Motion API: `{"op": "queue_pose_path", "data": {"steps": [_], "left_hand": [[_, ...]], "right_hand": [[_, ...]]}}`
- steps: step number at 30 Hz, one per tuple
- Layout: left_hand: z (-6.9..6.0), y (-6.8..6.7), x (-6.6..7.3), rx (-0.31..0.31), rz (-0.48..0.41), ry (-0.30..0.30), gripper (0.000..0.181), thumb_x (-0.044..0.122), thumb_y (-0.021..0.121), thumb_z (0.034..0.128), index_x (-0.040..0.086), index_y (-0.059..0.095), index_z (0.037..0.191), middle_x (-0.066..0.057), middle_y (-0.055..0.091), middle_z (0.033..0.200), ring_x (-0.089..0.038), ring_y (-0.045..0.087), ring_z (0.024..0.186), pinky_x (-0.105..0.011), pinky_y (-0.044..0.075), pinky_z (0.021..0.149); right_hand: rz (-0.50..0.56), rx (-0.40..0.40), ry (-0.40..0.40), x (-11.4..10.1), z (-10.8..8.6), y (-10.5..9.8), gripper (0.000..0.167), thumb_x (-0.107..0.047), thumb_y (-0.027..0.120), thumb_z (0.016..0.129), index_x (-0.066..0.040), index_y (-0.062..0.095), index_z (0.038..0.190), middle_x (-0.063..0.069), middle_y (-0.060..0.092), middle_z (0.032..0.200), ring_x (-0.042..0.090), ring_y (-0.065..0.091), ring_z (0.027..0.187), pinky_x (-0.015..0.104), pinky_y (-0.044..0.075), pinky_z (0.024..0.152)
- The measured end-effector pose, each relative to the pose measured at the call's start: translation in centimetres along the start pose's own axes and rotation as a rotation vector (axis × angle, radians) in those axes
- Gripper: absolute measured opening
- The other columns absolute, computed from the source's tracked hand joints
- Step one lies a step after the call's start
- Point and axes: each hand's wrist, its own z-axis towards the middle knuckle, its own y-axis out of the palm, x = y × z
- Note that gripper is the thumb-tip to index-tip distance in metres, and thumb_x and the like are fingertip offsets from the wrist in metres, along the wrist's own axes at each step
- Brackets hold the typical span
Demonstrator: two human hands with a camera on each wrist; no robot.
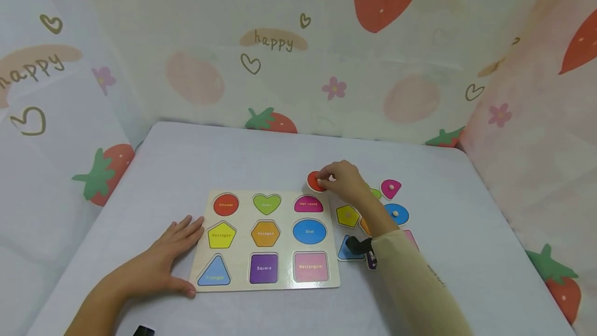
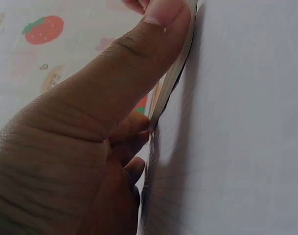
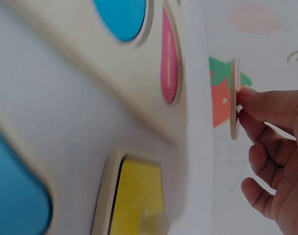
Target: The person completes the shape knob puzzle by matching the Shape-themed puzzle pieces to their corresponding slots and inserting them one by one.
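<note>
- Wooden shape board (image 1: 243,235) lies flat on the white counter (image 1: 280,311), slightly left of its middle, printed names upright as seen from the near side, apparently turned to suit the person working there.
- Left grip (image 1: 171,247), fingers straight and spread, holds nothing; with thumb at the board's near left corner and fingertips at its left edge, it seems to steady the wood.
- Blue triangle piece (image 1: 345,253) rests near right, just beside the board, partly covered by a black wrist device (image 1: 358,245).
- Yellow pentagon piece (image 1: 346,217) and blue oval piece (image 1: 397,214) lie farther along the right, knobs uppermost, a layout that looks handy for a right-hand reach.
- Magenta piece (image 1: 391,189) marks the group's far end, beside a green piece (image 1: 376,193) mostly hidden.
- Right grip (image 1: 344,181), just beyond the board's far right corner, pinches the red circle piece (image 1: 314,181) between thumb and finger, probably by a knob they hide; the right wrist view shows it raised off the counter, roughly level.
- Strawberry-print backdrop (image 1: 280,84) stands beyond, perhaps screening the workspace.
</note>
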Motion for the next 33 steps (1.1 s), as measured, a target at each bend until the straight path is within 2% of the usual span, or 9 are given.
{"op": "queue_pose_path", "data": {"steps": [7,13,18,24,29,31,33], "left_hand": [[0.0,-0.1,0.1,-0.006,-0.004,0.009,0.133,0.073,0.086,0.0551,0.012,0.034,0.161,-0.002,0.019,0.172,-0.036,0.003,0.159,-0.015,-0.015,0.12],[-0.1,-0.1,-0.1,-0.002,-0.003,0.012,0.132,0.072,0.086,0.0559,0.012,0.034,0.161,-0.002,0.019,0.172,-0.036,0.003,0.159,-0.013,-0.016,0.119],[-0.1,-0.2,-0.1,0.003,-0.007,0.009,0.132,0.072,0.086,0.0558,0.012,0.034,0.161,-0.002,0.019,0.172,-0.036,0.003,0.159,-0.02,-0.014,0.123],[-0.2,-0.1,-0.1,-0.006,-0.027,-0.006,0.131,0.071,0.087,0.0562,0.013,0.034,0.161,-0.001,0.019,0.172,-0.036,0.003,0.159,-0.021,-0.011,0.124],[0.0,-0.2,-0.1,-0.007,-0.021,-0.019,0.13,0.072,0.086,0.0562,0.016,0.034,0.161,0.0,0.019,0.172,-0.036,0.003,0.159,-0.05,0.003,0.129],[0.0,-0.1,-0.2,-0.007,-0.014,-0.012,0.129,0.072,0.086,0.0568,0.016,0.034,0.161,0.0,0.019,0.172,-0.036,0.004,0.159,-0.045,0.003,0.129],[0.1,0.1,-0.2,-0.006,-0.008,0.006,0.129,0.072,0.086,0.0574,0.015,0.034,0.161,0.001,0.019,0.172,-0.036,0.005,0.159,-0.027,-0.003,0.127]], "right_hand": [[0.026,0.017,-0.044,-2.9,0.3,1.4,0.021,-0.025,0.076,0.094,-0.016,0.08,0.112,0.0,0.072,0.105,0.023,0.057,0.107,0.036,0.06,0.087],[0.022,-0.004,-0.057,-5.6,0.6,2.8,0.023,-0.025,0.078,0.093,-0.017,0.079,0.114,-0.001,0.071,0.105,0.019,0.057,0.103,0.03,0.06,0.082],[0.016,-0.043,-0.107,-7.7,0.9,3.9,0.023,-0.025,0.077,0.094,-0.015,0.079,0.114,-0.001,0.073,0.103,0.019,0.059,0.102,0.029,0.059,0.082],[0.008,-0.087,-0.097,-9.6,1.0,5.9,0.019,-0.029,0.074,0.096,-0.019,0.079,0.112,-0.006,0.07,0.1,0.014,0.057,0.097,0.021,0.055,0.077],[0.022,-0.095,-0.102,-11.3,1.1,7.2,0.017,-0.029,0.075,0.096,-0.019,0.079,0.109,-0.007,0.069,0.098,0.013,0.056,0.096,0.019,0.054,0.077],[0.023,-0.097,-0.104,-11.9,1.2,7.7,0.017,-0.029,0.076,0.095,-0.019,0.079,0.108,-0.008,0.069,0.097,0.012,0.057,0.094,0.018,0.054,0.077],[0.016,-0.101,-0.1,-12.4,1.3,8.1,0.017,-0.029,0.077,0.094,-0.019,0.079,0.107,-0.008,0.07,0.094,0.012,0.058,0.091,0.019,0.054,0.078]]}}
